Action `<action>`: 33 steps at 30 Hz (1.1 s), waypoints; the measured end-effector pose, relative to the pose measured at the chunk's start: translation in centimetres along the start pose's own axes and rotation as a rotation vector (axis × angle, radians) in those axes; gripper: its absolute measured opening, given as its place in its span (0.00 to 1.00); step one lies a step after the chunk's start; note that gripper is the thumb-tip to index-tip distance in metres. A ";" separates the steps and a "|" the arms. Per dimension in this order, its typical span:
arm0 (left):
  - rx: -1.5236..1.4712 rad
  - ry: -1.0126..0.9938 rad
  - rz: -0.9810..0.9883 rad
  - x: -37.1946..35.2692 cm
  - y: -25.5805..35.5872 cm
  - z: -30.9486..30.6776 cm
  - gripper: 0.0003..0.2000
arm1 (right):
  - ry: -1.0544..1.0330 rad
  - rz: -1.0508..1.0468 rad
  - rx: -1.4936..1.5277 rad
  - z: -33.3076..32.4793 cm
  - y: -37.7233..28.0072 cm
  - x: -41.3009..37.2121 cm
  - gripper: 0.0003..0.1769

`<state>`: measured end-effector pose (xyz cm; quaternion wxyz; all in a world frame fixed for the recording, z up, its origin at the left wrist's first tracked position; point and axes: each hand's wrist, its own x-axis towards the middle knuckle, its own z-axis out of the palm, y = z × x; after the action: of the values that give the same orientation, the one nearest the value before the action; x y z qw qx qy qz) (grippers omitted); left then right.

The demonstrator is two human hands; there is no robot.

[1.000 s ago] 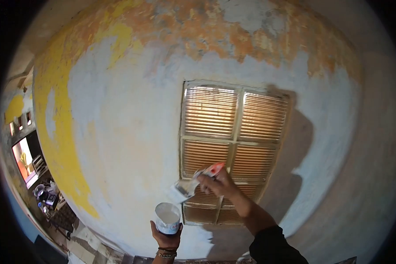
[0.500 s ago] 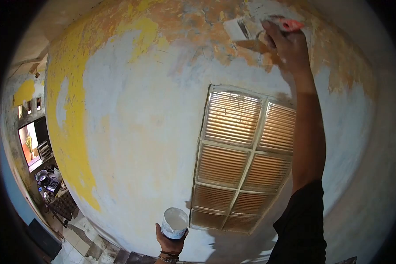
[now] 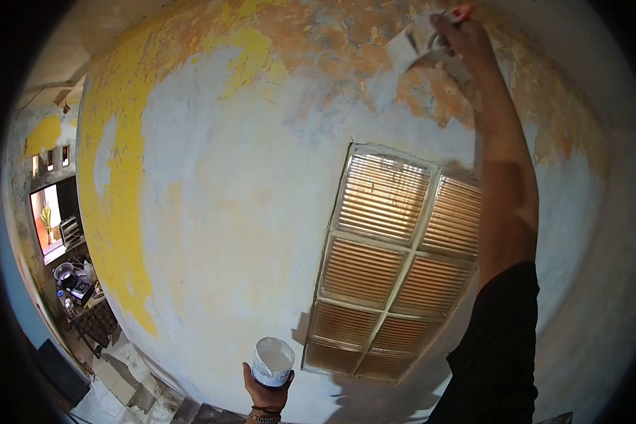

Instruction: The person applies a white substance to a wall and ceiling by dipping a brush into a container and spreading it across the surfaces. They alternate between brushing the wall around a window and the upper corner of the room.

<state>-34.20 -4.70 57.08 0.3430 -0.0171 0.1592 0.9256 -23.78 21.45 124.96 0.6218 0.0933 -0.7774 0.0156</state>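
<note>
High on the wall, my right hand (image 3: 466, 48) is closed around the red handle of a wide, flat paintbrush (image 3: 405, 51). Its whitish head points left and lies at or very near the peeling orange patch; motion blur softens its outline. Low in the view, my left hand (image 3: 267, 396) wraps the underside of a small plastic tub (image 3: 273, 359) with white paint inside. The tub is held upright, slightly tilted, in front of the wall (image 3: 219, 233). Pale paint covers much of that wall, while yellow and orange areas show along its left and upper parts.
A glass-block window (image 3: 392, 261) with white joints is set in the wall between my hands. On the far left, a cluttered table (image 3: 85, 311) stands near another window (image 3: 47, 219). Broken floor tiles (image 3: 124, 371) show at the lower left.
My right hand and the paintbrush have moved slightly up and to the right across the wall. Pale paint now shows left of the brush over some orange. The view has shifted a little.
</note>
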 end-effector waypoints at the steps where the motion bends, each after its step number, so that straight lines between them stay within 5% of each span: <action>1: 0.002 0.000 0.000 0.1 0.0 -0.3 0.34 | 0.055 -0.034 -0.030 -0.7 -0.5 0.7 0.20; 8: 0.050 -0.028 0.038 0.2 0.0 -1.6 0.34 | -0.288 0.027 0.077 4.8 -3.8 -5.3 0.27; 12: 0.017 0.009 0.046 -0.4 0.1 -1.1 0.34 | -0.036 0.037 0.039 3.9 -4.6 -3.8 0.22; 16: 0.010 0.003 0.063 -0.7 0.3 -2.2 0.34 | 0.200 -0.193 -0.281 2.8 -8.8 -3.2 0.17; 17: 0.011 0.009 0.070 -0.9 0.3 -2.4 0.34 | 0.095 -0.170 -0.088 3.2 -11.5 -5.5 0.15; 20: 0.003 0.037 0.090 -0.6 0.6 -3.7 0.34 | 0.157 -0.667 -0.512 5.4 -5.9 -6.1 0.11; 22: 0.000 0.047 0.112 -0.8 0.9 -3.7 0.35 | -0.204 -0.696 -0.595 6.9 -6.0 -9.5 0.09; 26: -0.014 0.054 0.112 -0.8 1.4 -3.8 0.36 | -0.390 -0.873 -0.541 10.5 -5.7 -17.0 0.10; 29: -0.018 0.010 0.120 -0.6 1.6 -4.3 0.36 | -0.275 -0.714 -0.241 10.9 -9.0 -17.3 0.11; 31: -0.021 0.028 0.115 -0.9 1.7 -4.2 0.36 | -0.405 0.035 0.053 10.5 -7.9 -13.0 0.24; 33: -0.023 0.027 0.117 -1.1 1.6 -4.2 0.35 | -0.196 0.116 0.025 9.3 -7.4 -7.5 0.24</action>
<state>-34.65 -7.81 53.71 0.2857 -0.0243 0.1539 0.9456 -29.93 13.84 114.89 0.5399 0.0573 -0.8382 0.0521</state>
